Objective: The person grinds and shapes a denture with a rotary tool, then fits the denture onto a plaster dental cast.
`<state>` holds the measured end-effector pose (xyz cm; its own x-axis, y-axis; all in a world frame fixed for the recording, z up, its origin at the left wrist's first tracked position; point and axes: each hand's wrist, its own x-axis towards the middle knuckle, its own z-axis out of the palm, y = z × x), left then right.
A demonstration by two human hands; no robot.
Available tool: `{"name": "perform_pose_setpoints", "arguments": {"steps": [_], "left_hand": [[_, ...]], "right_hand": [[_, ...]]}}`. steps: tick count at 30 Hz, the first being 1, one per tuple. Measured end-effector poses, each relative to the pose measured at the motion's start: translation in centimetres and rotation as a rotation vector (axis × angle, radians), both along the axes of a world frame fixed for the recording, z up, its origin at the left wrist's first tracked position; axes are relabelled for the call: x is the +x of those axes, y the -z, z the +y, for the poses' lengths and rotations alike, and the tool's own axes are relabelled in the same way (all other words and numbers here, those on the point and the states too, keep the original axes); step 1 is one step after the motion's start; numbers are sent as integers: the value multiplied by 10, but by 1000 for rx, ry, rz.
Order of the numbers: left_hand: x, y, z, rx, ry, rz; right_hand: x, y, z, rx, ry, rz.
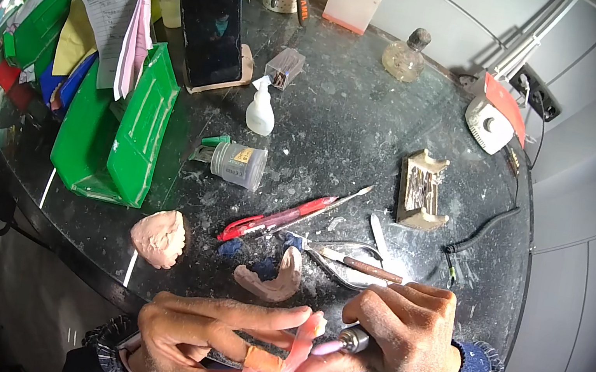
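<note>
Dust coats my hands at the near edge of a dark table [337,141], where the fingers of my left hand [187,339] pinch a pink denture [300,349] from both sides, a tan wrap [264,362] on one of them. My right hand [407,334] is curled around a metal tool [355,339], its lilac tip [326,347] pointed at the denture; whether the two touch, I cannot tell. Just beyond my fingers, further in from the near edge, lie a horseshoe-shaped plaster mould [281,279], a brown-handled knife [371,269] and a red pen [247,230], its tip toward a thin brush [352,193]. A second plaster mould [158,238], with a row of teeth, rests near the table's left edge, short of a green bin [138,151] standing along that edge. Toward the middle, a clear cup [240,165] lies on its side near an upright white bottle [260,115]. A small rack [422,195] sits toward the right edge, a white box [487,129] with a red top in the far right corner. Along the far edge stand a round glass bottle [403,62] and a plastic jug [352,2], while a phone [207,33] leans upright toward the far left corner.
</note>
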<state>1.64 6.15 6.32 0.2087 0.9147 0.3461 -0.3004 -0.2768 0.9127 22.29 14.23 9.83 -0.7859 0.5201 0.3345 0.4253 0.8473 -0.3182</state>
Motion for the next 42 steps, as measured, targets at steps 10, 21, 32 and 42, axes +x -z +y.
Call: {"name": "perform_pose_setpoints", "arguments": {"steps": [10,21,32,42], "left_hand": [[-7,26,7,264,36,43],[-2,34,6,280,140,-127],[-3,20,0,328,-37,126],[1,20,3,314,-10,173]], "right_hand": [[0,8,-4,44,-26,-21],[1,8,0,-34,-92,-18],[-3,3,3,7,-15,14],[1,4,5,59,-11,-53]]}}
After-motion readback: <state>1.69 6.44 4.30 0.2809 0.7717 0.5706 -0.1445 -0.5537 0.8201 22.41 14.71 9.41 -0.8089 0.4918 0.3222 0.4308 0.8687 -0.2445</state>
